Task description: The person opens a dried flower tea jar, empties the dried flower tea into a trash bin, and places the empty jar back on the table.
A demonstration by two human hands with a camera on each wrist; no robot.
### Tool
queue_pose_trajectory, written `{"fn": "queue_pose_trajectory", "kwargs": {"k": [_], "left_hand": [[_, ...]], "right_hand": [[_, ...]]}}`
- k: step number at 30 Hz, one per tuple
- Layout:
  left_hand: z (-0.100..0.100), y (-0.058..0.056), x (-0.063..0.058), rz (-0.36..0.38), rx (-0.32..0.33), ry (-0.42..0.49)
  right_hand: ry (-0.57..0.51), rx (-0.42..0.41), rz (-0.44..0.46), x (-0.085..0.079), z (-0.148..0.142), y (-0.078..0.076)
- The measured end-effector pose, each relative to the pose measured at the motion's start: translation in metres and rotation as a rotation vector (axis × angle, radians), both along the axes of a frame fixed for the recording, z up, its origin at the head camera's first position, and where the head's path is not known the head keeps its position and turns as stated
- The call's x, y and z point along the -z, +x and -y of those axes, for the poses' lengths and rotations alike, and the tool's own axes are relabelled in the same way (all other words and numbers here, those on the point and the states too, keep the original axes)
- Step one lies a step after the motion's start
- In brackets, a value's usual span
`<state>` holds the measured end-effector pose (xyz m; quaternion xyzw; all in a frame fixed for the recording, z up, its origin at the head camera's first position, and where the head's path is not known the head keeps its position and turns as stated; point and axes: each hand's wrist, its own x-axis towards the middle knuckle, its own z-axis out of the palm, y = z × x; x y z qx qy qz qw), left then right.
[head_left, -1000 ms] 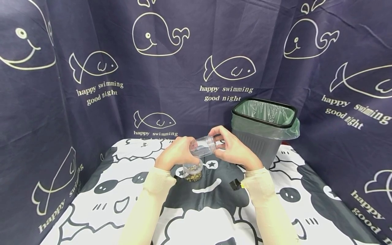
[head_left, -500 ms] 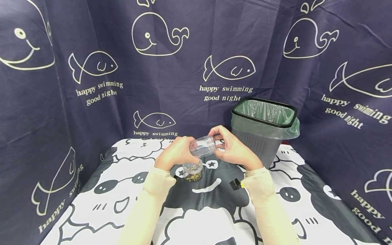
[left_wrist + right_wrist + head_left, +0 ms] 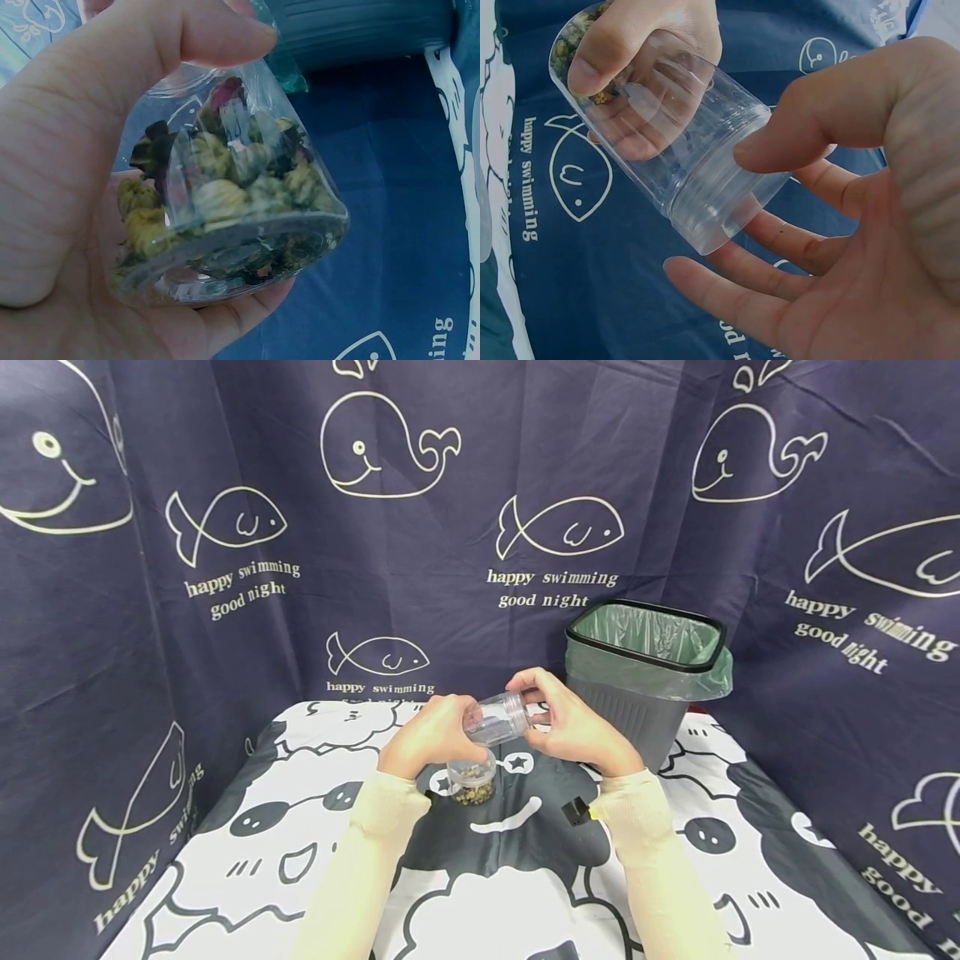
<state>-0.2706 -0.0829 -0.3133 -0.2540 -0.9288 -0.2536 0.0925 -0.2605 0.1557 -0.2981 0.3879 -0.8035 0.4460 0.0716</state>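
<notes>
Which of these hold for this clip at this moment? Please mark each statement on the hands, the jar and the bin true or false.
1. The left hand grips the jar. True.
2. The jar is opaque black. False: it is clear, so its contents show through.
3. Dried flowers are inside the jar. True.
4. The right hand is down inside the bin. False: it is at the jar's ribbed end, and the bin stands behind it.
5. The bin is lined in bright red. False: its liner is green.
6. The bin's rim is black. True.
</notes>
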Motion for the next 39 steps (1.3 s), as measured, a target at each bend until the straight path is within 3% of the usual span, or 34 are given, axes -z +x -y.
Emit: {"fn": "queue_pose_trajectory", "kwargs": {"k": [15,26,39], "left_hand": [[0.0006,-0.0002,0.0022,0.002,-0.019,-0.017],[0.0011,-0.0003,0.0006,-0.013,-0.012,-0.015],[0.0010,-0.0006,0.0003,-0.011,-0.016,-0.006]], "right_hand": [[0.032,0.034,0.010,-0.0013,-0.0011,0.0011],[0.090,0.127,0.005,-0.0048,-0.0026,0.0026],[0.103,0.228,0.189,-0.0029,-0.0046,0.0011]]}}
